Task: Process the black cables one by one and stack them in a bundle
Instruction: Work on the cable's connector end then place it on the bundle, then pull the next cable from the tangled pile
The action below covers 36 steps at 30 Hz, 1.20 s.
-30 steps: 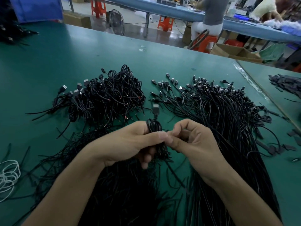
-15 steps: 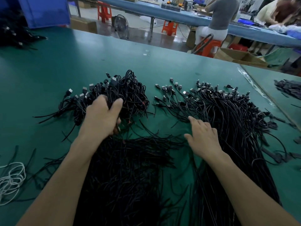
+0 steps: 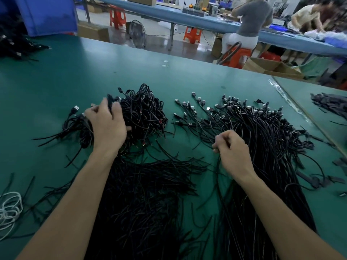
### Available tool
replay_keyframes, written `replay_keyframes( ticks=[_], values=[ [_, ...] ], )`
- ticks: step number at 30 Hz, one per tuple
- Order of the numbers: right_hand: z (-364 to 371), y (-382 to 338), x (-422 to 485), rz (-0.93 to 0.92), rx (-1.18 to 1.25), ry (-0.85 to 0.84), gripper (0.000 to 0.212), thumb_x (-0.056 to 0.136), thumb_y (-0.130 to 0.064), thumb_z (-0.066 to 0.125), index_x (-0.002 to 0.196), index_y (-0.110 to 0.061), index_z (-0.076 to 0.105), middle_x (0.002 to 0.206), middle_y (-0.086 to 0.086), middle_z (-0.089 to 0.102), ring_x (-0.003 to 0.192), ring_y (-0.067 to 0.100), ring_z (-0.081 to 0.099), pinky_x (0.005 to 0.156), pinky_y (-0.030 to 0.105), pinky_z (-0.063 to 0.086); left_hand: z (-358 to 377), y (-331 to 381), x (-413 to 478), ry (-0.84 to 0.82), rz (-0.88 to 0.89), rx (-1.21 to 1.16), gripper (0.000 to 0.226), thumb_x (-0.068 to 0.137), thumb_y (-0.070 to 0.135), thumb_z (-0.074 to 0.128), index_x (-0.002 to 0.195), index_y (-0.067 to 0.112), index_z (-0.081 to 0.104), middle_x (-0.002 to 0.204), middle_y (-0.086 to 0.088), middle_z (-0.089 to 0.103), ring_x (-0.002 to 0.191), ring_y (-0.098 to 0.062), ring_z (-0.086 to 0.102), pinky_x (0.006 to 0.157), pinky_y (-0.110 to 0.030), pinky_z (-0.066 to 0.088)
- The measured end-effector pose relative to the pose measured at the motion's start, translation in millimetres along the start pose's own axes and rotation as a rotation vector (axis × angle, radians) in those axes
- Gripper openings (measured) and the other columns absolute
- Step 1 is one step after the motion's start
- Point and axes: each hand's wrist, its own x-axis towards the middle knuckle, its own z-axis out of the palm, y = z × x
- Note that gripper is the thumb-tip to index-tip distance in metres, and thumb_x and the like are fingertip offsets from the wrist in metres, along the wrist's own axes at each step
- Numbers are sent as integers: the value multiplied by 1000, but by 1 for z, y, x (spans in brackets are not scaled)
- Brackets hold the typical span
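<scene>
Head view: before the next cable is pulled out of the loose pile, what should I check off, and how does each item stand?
1. Cable in the right hand: ok, its fingers pinch a thin black cable at the left edge of the loose pile.
2. Only one cable pinched: cannot tell, strands overlap there.
3. The left hand free to help: not ok, it grips a coiled cable on the coiled pile.
4. Piles kept apart: ok, bare green table shows between them.
5. Connectors of the loose pile point away from the person: ok.
</scene>
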Motion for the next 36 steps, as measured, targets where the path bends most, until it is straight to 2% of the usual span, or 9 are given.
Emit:
replay_keyframes(
  ticks=[3,6,11,15,18,23,30,34,36],
  values=[
    [-7,-21,-8,-59,124,-3,23,101,-34,51,82,-25,60,68,-7,60,49,-1,46,49,14,40,3,0,-5,-110,1,176,69,103,41,43,157,5,19,150,-2,13,125,-15,46,112,-35,40],
    [-14,-38,-18,-124,81,-122,22,99,-37,54,90,-27,71,53,-12,49,47,2,38,47,18,34,1,-1,-17,-49,130,470,72,98,41,52,153,3,27,157,-9,11,137,-36,18,117,-41,22],
    [-22,-67,-38,-174,187,-200,17,98,-26,57,90,-27,71,61,-9,62,59,31,54,56,44,48,5,15,-56,-9,514,421,46,86,20,69,131,12,61,136,-11,49,124,-30,41,108,-37,30],
    [-28,-84,-53,-283,228,-234,19,98,-30,58,87,-27,73,68,7,63,64,34,56,60,47,48,9,28,-77,-468,733,227,48,87,29,66,134,23,58,129,4,58,123,-15,49,105,-35,40],
    [-30,-90,-66,-354,255,-322,17,95,-33,60,89,-28,75,77,-2,71,69,16,65,65,34,54,14,33,-89,-716,709,33,28,100,34,52,123,25,64,116,7,65,109,-9,60,92,-31,49],
    [-43,-86,-69,-395,406,-52,20,94,-34,57,86,-26,73,60,-15,58,50,3,44,46,17,35,14,35,-96,-583,460,-161,42,100,48,48,73,18,59,56,10,51,46,-5,40,44,-18,32],
    [-53,-83,-52,-202,696,291,33,101,-29,48,74,-32,67,59,-11,46,49,5,33,46,21,32,-2,52,-97,-458,519,-174,30,96,46,60,75,25,61,58,-4,44,50,-5,32,46,-21,29],
    [-50,-77,-46,-87,732,348,30,104,-28,48,78,-25,63,56,-14,44,48,4,32,45,19,33,-8,58,-100,-589,437,11,49,90,58,48,64,18,57,48,11,40,43,-6,32,45,-18,29],
    [-46,-73,-42,-32,643,332,27,103,-28,50,81,-22,65,54,-16,46,48,3,34,46,21,32,-15,62,-99,-838,335,6,56,92,62,44,58,19,56,45,10,35,41,-7,29,44,-25,29]
  ],
)
